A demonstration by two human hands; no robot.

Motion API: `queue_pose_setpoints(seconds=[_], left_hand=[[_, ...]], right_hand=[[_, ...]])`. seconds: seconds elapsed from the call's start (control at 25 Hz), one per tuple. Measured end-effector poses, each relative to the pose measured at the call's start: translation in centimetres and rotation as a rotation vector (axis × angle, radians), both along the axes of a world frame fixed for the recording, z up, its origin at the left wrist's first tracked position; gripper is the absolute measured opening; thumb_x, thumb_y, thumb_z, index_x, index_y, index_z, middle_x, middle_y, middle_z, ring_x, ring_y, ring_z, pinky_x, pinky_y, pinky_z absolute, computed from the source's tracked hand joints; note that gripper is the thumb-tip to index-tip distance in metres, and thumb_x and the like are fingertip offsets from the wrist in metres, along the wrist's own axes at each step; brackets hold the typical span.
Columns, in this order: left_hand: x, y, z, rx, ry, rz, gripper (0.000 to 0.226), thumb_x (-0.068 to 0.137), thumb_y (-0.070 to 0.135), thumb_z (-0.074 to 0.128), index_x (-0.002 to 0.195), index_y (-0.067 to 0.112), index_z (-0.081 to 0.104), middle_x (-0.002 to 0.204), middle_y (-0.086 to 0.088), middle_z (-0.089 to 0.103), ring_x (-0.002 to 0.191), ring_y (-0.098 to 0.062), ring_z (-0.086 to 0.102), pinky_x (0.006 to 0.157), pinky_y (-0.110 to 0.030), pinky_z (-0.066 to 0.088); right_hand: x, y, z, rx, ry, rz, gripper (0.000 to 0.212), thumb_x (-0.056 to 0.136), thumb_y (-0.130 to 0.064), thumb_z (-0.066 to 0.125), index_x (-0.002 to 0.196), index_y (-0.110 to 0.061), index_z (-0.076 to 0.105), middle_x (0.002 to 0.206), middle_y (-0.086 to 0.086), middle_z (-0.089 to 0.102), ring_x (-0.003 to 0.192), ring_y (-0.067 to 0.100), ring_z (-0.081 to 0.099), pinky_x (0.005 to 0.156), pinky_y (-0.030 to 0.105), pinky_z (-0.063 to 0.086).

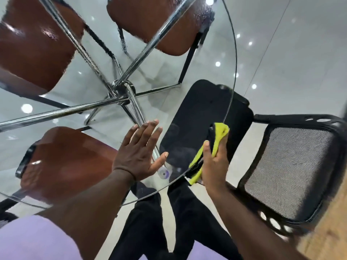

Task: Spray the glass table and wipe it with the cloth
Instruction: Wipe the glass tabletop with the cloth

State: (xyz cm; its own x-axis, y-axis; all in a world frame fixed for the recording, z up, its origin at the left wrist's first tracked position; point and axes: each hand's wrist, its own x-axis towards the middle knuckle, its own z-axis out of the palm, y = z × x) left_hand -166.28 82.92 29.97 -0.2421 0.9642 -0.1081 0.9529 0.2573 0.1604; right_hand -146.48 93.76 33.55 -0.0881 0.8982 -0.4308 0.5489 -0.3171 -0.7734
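The round glass table [231,59] fills the upper left of the head view, with its chrome legs [120,91] visible through the top. My left hand [139,152] lies flat on the glass near the front edge, fingers spread, holding nothing. My right hand [216,164] grips a folded yellow-green cloth [218,139] and presses it against the table's right front rim. Wet streaks and droplets show on the far part of the glass [199,15]. No spray bottle is in sight.
Three brown-seated chairs [62,166] stand under the table. A black mesh-back chair [289,171] stands close on the right, its seat partly under the rim. Grey glossy floor tiles [291,53] surround everything. My dark trousers [169,222] show below the table edge.
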Motion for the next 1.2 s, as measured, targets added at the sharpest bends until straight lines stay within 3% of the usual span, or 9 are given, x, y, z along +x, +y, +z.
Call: queue_pose_setpoints(seconds=[0.12, 0.28, 0.36, 0.48, 0.64, 0.72, 0.8, 0.96, 1.2], left_hand=[[0.1, 0.0, -0.3, 0.009, 0.004, -0.001, 0.08, 0.096, 0.063, 0.044, 0.159, 0.015, 0.037, 0.171, -0.007, 0.026, 0.156, -0.028, 0.029, 0.128, -0.05, 0.021], [0.2, 0.0, -0.3, 0.011, 0.026, 0.005, 0.078, 0.096, 0.062, 0.044, 0.158, 0.015, 0.038, 0.17, -0.007, 0.027, 0.156, -0.027, 0.029, 0.128, -0.05, 0.021], [0.2, -0.1, -0.3, 0.005, 0.018, 0.012, 0.078, 0.097, 0.062, 0.043, 0.158, 0.015, 0.039, 0.171, -0.007, 0.027, 0.156, -0.027, 0.03, 0.128, -0.05, 0.021], [0.1, 0.0, -0.2, 0.03, 0.018, 0.011, 0.076, 0.097, 0.062, 0.044, 0.157, 0.014, 0.041, 0.17, -0.007, 0.029, 0.155, -0.027, 0.033, 0.128, -0.049, 0.021], [0.2, 0.0, -0.4, 0.042, 0.002, 0.021, 0.074, 0.096, 0.058, 0.051, 0.156, 0.015, 0.042, 0.17, -0.005, 0.03, 0.154, -0.026, 0.034, 0.128, -0.048, 0.021], [0.1, -0.1, -0.7, 0.068, 0.004, 0.017, 0.074, 0.095, 0.057, 0.054, 0.155, 0.015, 0.044, 0.169, -0.005, 0.032, 0.154, -0.026, 0.035, 0.127, -0.049, 0.025], [0.1, -0.1, -0.8, 0.079, 0.011, 0.014, 0.074, 0.095, 0.057, 0.056, 0.154, 0.014, 0.045, 0.168, -0.006, 0.034, 0.153, -0.026, 0.037, 0.126, -0.05, 0.026], [0.2, -0.2, -0.7, 0.07, 0.015, 0.004, 0.074, 0.095, 0.059, 0.052, 0.153, 0.014, 0.046, 0.167, -0.007, 0.035, 0.152, -0.027, 0.037, 0.125, -0.05, 0.026], [-0.1, -0.2, -0.7, 0.086, -0.017, -0.005, 0.07, 0.097, 0.058, 0.045, 0.154, 0.017, 0.041, 0.167, -0.005, 0.032, 0.152, -0.027, 0.034, 0.126, -0.047, 0.022]], right_hand=[[-0.4, 7.7, -3.1, 0.428, -0.297, 0.418, 0.067, 0.113, -0.023, 0.052, 0.172, -0.016, 0.021, 0.181, 0.011, 0.01, 0.168, 0.032, 0.008, 0.137, 0.036, 0.008], [-4.0, 21.7, -4.8, 0.61, -0.514, 0.737, 0.065, 0.111, -0.027, 0.046, 0.17, -0.015, 0.023, 0.18, 0.013, 0.017, 0.166, 0.042, 0.009, 0.134, 0.047, 0.007], [-4.3, 21.2, -4.4, 0.641, -0.462, 0.792, 0.067, 0.11, -0.018, 0.052, 0.17, -0.017, 0.022, 0.179, 0.012, 0.021, 0.166, 0.041, 0.014, 0.133, 0.051, 0.008], [-0.7, 10.8, -3.7, 0.778, -0.443, 1.011, 0.066, 0.107, -0.01, 0.057, 0.168, -0.018, 0.033, 0.177, 0.008, 0.029, 0.165, 0.035, 0.022, 0.132, 0.056, 0.018], [0.5, 8.8, -2.3, 0.873, -0.409, 1.413, 0.062, 0.11, -0.042, 0.05, 0.168, -0.038, 0.031, 0.178, -0.011, 0.025, 0.166, 0.019, 0.022, 0.123, 0.052, 0.029], [-3.4, 14.5, -3.1, 1.0, -0.517, 1.386, 0.061, 0.109, -0.057, 0.045, 0.167, -0.045, 0.032, 0.176, -0.013, 0.028, 0.164, 0.02, 0.028, 0.115, 0.065, 0.03], [-7.4, 20.1, -3.1, 0.967, -0.676, 1.156, 0.062, 0.108, -0.066, 0.037, 0.167, -0.05, 0.025, 0.178, -0.014, 0.025, 0.165, 0.026, 0.027, 0.111, 0.081, 0.029], [-8.8, 21.7, -2.1, 0.55, -0.689, 0.767, 0.063, 0.105, -0.074, 0.024, 0.164, -0.059, 0.009, 0.18, -0.019, 0.002, 0.165, 0.032, 0.012, 0.118, 0.07, 0.032], [-3.2, 8.7, -2.7, 0.585, -0.725, 0.823, 0.067, 0.104, -0.072, 0.03, 0.166, -0.057, 0.01, 0.18, -0.018, 0.002, 0.164, 0.036, 0.015, 0.112, 0.067, 0.038]])
